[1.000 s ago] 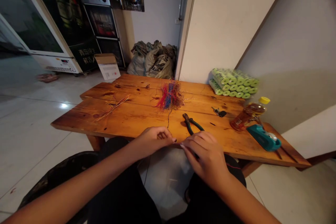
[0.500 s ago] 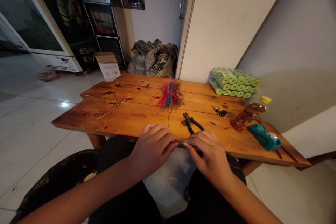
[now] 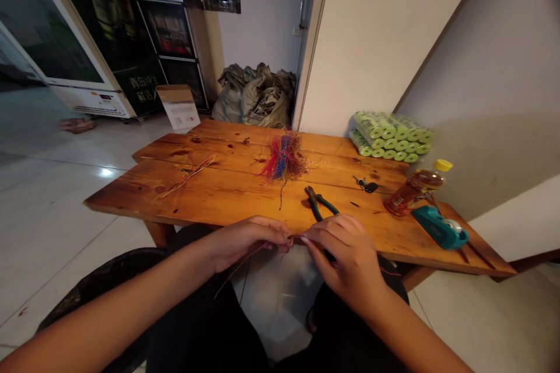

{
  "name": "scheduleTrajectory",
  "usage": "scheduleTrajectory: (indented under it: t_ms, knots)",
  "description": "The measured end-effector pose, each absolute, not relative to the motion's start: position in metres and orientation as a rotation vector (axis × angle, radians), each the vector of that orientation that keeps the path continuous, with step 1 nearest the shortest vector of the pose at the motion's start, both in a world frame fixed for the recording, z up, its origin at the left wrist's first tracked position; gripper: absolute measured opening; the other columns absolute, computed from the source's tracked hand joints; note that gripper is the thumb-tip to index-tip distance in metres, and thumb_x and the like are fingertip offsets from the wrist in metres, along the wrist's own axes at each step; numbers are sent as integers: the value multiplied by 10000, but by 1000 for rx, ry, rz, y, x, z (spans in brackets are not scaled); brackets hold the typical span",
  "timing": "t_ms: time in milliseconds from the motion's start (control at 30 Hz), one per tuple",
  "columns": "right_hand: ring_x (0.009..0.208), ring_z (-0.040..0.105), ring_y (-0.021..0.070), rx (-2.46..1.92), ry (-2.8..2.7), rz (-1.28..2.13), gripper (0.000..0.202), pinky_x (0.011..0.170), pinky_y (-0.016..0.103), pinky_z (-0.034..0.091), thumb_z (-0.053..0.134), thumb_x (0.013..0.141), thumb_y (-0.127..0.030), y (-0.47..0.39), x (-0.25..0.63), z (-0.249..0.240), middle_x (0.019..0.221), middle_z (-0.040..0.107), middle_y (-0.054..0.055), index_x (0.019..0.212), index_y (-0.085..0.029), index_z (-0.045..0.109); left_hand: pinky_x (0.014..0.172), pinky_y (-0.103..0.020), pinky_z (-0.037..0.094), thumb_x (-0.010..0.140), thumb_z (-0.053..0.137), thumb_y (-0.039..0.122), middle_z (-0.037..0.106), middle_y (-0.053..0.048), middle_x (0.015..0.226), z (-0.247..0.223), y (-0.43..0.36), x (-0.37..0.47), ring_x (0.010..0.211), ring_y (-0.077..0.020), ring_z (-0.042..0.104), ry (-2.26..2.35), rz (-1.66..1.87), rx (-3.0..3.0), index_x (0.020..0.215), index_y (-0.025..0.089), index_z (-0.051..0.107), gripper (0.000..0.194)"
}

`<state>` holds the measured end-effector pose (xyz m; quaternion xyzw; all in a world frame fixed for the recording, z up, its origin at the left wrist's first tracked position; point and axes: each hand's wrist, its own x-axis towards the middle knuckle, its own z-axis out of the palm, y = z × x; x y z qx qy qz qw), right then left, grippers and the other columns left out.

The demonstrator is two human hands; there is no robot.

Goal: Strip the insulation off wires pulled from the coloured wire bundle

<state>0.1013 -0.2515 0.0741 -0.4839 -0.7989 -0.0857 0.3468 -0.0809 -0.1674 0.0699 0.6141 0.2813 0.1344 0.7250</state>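
Just above the table's front edge, my left hand (image 3: 258, 234) pinches thin wire (image 3: 234, 275) between thumb and fingers. A tail of it hangs down to the left below the palm. My right hand (image 3: 347, 253) is closed on the same wire, its fingertips a short gap from the left ones. Behind the right hand lie cutting pliers (image 3: 315, 204) with dark green handles, partly covered by that hand. Farther back sits a tangled bundle of red, blue and yellowish wires (image 3: 284, 156). A few loose thin wires (image 3: 190, 176) lie to the left.
On the wooden table (image 3: 236, 201) are keys (image 3: 366, 185), a yellow-capped bottle (image 3: 413, 189), a teal tape dispenser (image 3: 440, 228) and packed green rolls (image 3: 389, 137). A black bin (image 3: 100, 282) stands by my left leg. Sacks (image 3: 260, 96) lie beyond the table.
My left hand has turned over, thumb side up, and the wire's tail now shows beneath it. My right hand keeps almost the same place and pinch.
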Motion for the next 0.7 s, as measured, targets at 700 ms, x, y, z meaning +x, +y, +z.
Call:
scheduleTrajectory:
  t_ms: [700]
  knots:
    - [722,544,164,-1223,-2083,-224,118,743,339,406,527,820,-152,-251,100,70,756,657,31,827,-183,641,718,-262,402,840,485,300,650,-16,760,64,-176,-82,729,-132,554,611,527,1715,722,177,661,246]
